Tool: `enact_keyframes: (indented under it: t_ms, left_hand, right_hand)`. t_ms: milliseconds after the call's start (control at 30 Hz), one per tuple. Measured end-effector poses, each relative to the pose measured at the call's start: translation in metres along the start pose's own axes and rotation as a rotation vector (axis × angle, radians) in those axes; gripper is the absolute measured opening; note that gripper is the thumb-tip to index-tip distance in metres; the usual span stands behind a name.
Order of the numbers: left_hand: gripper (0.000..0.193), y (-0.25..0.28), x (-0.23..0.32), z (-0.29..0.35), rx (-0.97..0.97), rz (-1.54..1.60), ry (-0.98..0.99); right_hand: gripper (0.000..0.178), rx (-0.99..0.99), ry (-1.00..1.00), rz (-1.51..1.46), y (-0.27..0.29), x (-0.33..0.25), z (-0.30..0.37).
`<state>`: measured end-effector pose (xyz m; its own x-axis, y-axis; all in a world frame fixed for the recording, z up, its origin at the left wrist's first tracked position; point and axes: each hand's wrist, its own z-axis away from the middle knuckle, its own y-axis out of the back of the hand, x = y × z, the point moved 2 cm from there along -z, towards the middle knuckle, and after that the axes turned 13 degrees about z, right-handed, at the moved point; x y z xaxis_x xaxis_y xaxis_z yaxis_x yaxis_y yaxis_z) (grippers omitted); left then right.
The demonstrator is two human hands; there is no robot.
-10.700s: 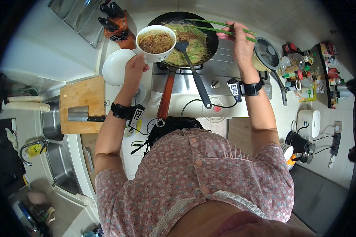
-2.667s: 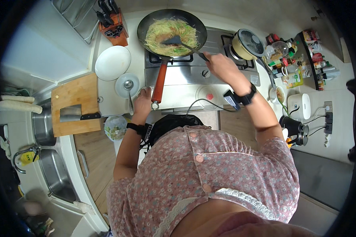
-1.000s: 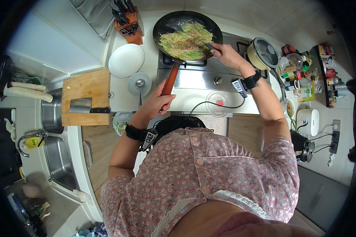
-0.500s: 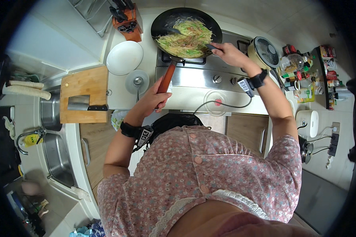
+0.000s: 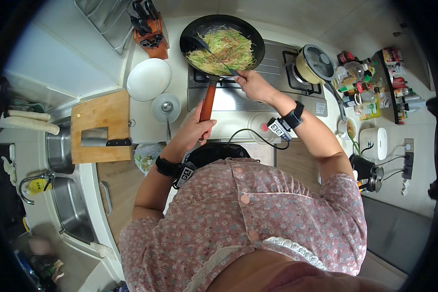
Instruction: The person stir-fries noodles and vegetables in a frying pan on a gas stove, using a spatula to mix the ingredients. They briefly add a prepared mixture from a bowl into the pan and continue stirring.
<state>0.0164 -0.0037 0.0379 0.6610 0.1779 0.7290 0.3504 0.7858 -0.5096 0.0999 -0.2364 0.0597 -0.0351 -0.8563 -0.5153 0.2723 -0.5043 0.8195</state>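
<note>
A black wok point(image 5: 256, 38) rests on the near-left burner of the stove, holding shredded pale green vegetables point(image 5: 227, 47) flecked with brown bits. My left hand point(image 5: 195, 129) is wrapped round the wok's reddish-brown handle point(image 5: 208, 101). In my right hand point(image 5: 256, 86) is the end of a black spatula point(image 5: 216, 55). The spatula slants across the food, its wide head against the wok's left inner side. Part of its handle is hidden by my right fingers.
Left of the stove are a white plate point(image 5: 149, 80), a bowl with a ladle point(image 5: 167, 107) and a knife block point(image 5: 152, 39). A cleaver point(image 5: 105, 138) lies on a cutting board point(image 5: 100, 155) by the sink. Rightward stand a lidded cream pan point(image 5: 314, 64) and several bottles point(image 5: 361, 90).
My right hand has moved left and slightly nearer, and the spatula's head has shifted to the wok's left side. My left hand still grips the handle. The whole view has shifted slightly.
</note>
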Motion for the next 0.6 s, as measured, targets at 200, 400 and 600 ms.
enact_keyframes:
  t_ms: [200,400,600]
  left_hand:
    - [0.074,0.001,-0.003,-0.002,0.010,-0.003,0.006]
    - [0.077,0.002,-0.006,-0.004,-0.038,0.005,0.001]
    - [0.070,-0.003,-0.010,-0.006,-0.019,-0.018,-0.032]
  right_hand:
    - [0.035,0.021,-0.078,-0.065,-0.003,-0.014,-0.003]
    - [0.036,0.121,-0.127,-0.171,-0.009,-0.030,-0.004]
    - [0.037,0.124,-0.130,-0.147,-0.013,-0.043,-0.015]
